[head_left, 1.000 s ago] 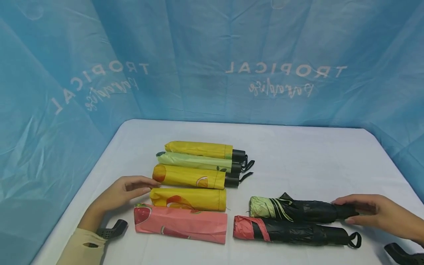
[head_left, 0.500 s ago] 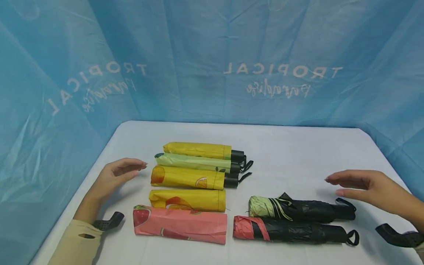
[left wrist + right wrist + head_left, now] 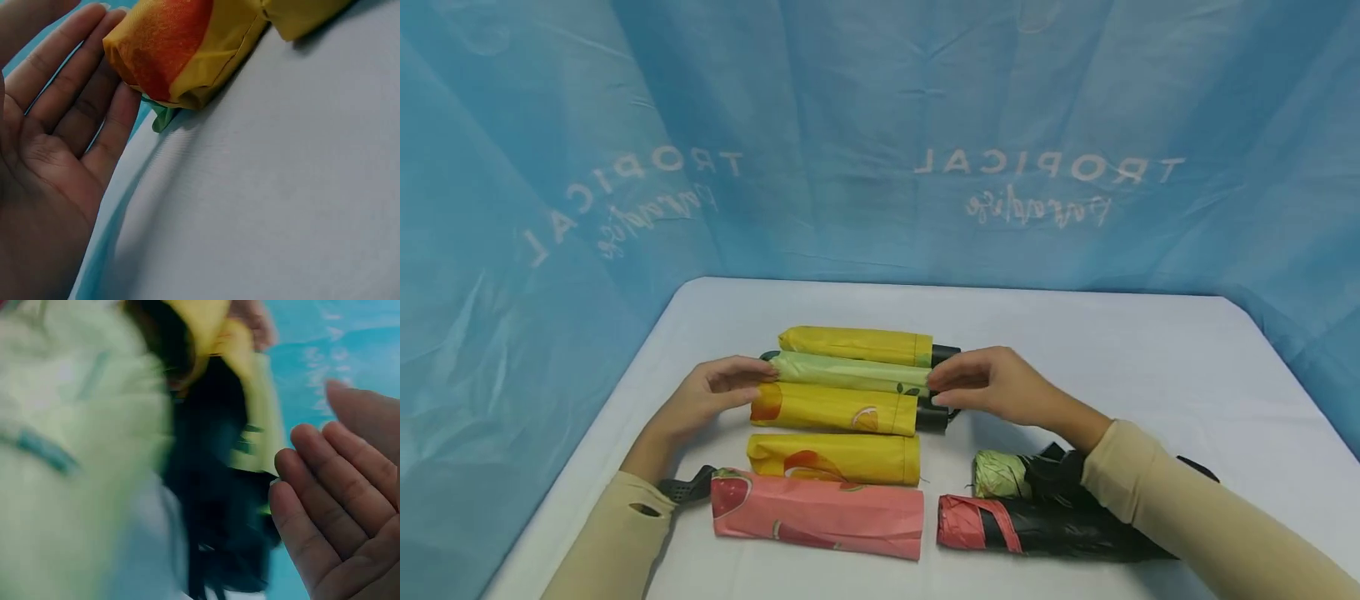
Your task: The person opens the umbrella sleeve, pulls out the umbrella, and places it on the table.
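My left hand, fingers extended, is at the left ends of the pale green folded umbrella and the yellow orange-printed umbrella. In the left wrist view the fingers lie against or right beside the yellow cover's orange end; firm contact cannot be told. My right hand is at their black handle ends, partly hiding the green one's handle. In the right wrist view its fingers are loosely extended and hold nothing, close to the black handles.
Behind lies another yellow umbrella. Nearer are a yellow cover and a pink cover. Black folded umbrellas with green and red edges lie under my right forearm. Blue curtain surrounds the white table.
My right hand has left the green-edged black umbrella and moved left to the covered umbrellas' handles. My left hand lifted off the yellow covers, then moved right to the covered umbrellas' left ends.
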Demonstrator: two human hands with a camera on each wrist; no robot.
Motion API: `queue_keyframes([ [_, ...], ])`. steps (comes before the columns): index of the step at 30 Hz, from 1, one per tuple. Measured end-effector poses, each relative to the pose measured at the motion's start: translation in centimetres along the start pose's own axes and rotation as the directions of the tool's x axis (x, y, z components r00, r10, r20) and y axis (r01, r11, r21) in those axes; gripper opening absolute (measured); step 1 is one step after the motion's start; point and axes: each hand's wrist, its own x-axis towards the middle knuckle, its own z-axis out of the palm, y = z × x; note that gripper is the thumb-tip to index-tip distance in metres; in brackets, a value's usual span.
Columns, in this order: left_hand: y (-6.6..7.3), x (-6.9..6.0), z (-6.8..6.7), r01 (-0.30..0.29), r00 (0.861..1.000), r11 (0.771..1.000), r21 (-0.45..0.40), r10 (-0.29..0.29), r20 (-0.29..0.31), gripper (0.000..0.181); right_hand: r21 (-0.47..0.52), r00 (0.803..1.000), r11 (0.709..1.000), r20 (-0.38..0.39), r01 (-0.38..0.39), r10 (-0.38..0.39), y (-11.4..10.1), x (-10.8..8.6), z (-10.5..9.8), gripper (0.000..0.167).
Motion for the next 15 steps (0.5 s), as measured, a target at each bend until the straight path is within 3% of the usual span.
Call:
queue_keyframes([
  [6,-0.4,0.2,0.6,0.021,0.999,1.000,0.007,-0.021,0.046,0.038,-0.128,1.000,0.992,0.003,-0.016,0.016,2.5,0.8,2.8,0.034],
  [15,-0.3,-0.3,0.7,0.083,0.995,0.996,0.034,-0.085,0.053,0.041,-0.152,0.997,0.986,0.000,-0.071,0.072,3.9,0.5,3.9,0.045],
])
